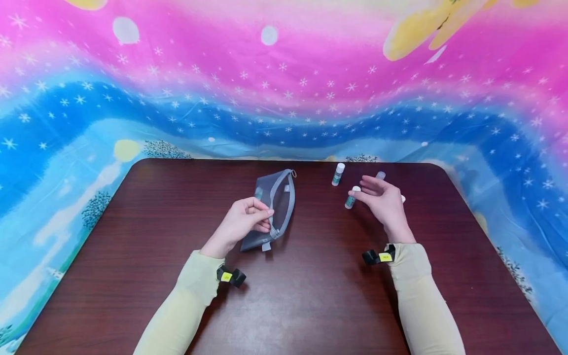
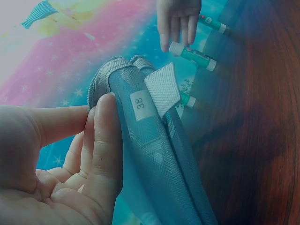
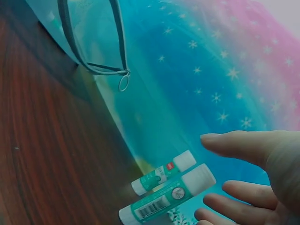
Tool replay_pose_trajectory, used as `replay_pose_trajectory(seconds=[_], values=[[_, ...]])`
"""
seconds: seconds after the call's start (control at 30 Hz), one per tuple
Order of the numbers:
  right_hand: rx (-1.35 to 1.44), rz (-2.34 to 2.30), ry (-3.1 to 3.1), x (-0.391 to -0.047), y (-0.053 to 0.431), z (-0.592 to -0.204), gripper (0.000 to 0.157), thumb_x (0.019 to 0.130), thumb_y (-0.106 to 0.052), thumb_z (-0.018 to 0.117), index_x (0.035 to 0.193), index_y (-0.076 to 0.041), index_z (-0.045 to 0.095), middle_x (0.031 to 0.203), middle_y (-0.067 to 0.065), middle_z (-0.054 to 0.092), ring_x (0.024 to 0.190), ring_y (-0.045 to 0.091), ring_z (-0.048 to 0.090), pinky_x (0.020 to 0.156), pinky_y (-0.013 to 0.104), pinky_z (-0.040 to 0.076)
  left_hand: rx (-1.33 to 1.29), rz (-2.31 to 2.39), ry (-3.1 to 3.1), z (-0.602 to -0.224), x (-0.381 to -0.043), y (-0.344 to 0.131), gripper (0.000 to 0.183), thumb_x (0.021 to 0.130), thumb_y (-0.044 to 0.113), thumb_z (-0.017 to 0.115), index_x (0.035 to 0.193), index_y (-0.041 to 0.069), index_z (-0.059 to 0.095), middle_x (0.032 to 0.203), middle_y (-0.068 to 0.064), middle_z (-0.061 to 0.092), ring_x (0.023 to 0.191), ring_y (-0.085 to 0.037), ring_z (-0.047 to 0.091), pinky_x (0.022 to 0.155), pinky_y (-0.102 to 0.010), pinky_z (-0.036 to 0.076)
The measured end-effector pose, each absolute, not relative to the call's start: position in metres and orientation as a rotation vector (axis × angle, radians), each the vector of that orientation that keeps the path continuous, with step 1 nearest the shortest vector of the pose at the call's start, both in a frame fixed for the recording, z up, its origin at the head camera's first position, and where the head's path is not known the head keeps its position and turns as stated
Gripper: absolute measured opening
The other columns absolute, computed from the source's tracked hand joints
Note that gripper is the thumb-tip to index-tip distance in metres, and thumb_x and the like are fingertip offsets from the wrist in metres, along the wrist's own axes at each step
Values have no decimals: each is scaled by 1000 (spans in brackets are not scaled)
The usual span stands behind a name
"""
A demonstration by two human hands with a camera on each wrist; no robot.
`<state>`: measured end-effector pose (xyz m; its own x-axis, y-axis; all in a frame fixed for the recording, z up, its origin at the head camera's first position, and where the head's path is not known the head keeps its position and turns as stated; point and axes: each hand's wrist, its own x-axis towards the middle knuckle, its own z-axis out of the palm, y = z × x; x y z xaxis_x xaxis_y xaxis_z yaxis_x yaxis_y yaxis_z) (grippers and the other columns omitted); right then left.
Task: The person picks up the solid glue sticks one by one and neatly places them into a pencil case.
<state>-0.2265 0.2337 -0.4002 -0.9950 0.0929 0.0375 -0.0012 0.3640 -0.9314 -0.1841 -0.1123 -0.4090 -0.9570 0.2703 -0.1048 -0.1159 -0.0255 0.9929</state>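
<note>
My left hand pinches the near rim of a grey mesh zipper pouch between thumb and fingers. The pouch's mouth gapes toward the right, and a pale green patch shows through its mesh side. In the left wrist view, a tag marked 38 sits close to the fingertips. My right hand hovers at a green-and-white glue stick standing on the table. Its thumb and fingers are spread around the white cap, with a gap showing in the right wrist view.
Another glue stick stands just behind, toward the table's back edge. Partly hidden behind my right hand are a translucent capped item and a white end. A patterned cloth hangs behind the dark wooden table.
</note>
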Motion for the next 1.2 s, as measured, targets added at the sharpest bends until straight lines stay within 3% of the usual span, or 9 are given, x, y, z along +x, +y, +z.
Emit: replay_pose_trajectory(seconds=[0.37, 0.73, 0.93, 1.2], values=[[-105, 1698, -2657, -227, 236, -409, 67, 76, -32, 79, 133, -11, 52, 124, 11, 58, 108, 21, 59, 83, 25, 51, 175, 2073, 1981, -407, -184, -112, 16, 87, 2, 65, 97, -6, 56, 80, -19, 65, 62, -22, 64, 66, -39, 57], [-123, 1679, -2739, -230, 239, -418, 61, 75, -30, 80, 125, -5, 56, 115, 13, 62, 104, 22, 61, 94, 39, 45, 183, 2075, 1978, -408, -184, -113, 16, 87, 2, 65, 97, -6, 56, 83, -26, 64, 62, -22, 64, 66, -39, 57], [-127, 1657, -2755, -233, 242, -425, 58, 74, -29, 81, 122, -6, 59, 113, 11, 64, 102, 21, 62, 92, 39, 46, 177, 2066, 1981, -408, -184, -112, 17, 86, 3, 66, 97, -6, 56, 79, -19, 65, 62, -22, 64, 66, -39, 57], [-152, 1651, -2750, -236, 243, -431, 55, 75, -25, 80, 121, -4, 58, 110, 12, 65, 98, 21, 63, 88, 36, 48, 172, 2053, 1977, -408, -185, -112, 21, 87, 5, 67, 99, -8, 55, 84, -23, 64, 63, -23, 64, 67, -39, 57]])
